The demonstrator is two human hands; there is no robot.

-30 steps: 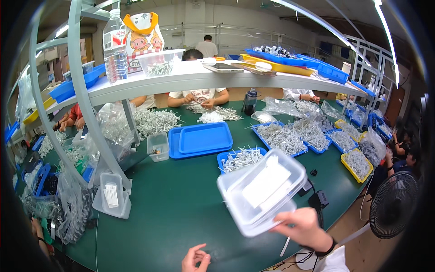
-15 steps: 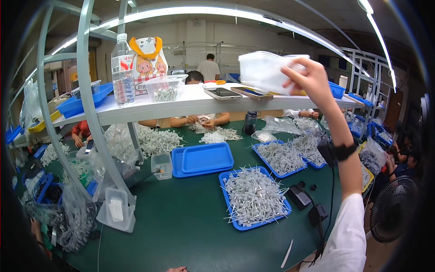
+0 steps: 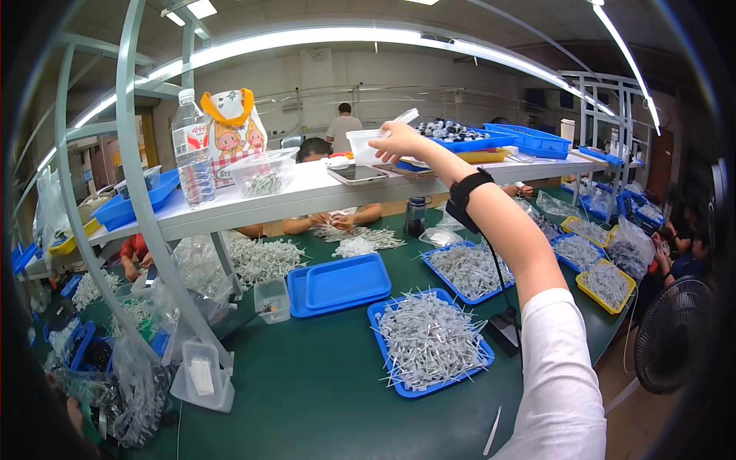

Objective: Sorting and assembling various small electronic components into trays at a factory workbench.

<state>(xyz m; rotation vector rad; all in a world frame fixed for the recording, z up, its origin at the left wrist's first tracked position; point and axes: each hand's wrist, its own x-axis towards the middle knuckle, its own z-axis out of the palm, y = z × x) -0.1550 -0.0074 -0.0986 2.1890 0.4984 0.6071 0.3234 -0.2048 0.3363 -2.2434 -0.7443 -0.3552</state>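
Right hand [image 3: 396, 143] at twelve o'clock, pinching a translucent rectangular plastic box [image 3: 360, 145], blue rectangular plastic tray [image 3: 418, 393] of thin grey-white pins [image 3: 429, 337] at five o'clock, broad green tabletop [image 3: 284, 399]

Strip lts [image 3: 337, 35] o/h, pale wall [image 3: 414, 77]

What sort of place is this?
Probably a small-parts assembly workshop: a blue tray heaped with small stemmed parts, a long green worktable, and a co-worker's hands busy across it.
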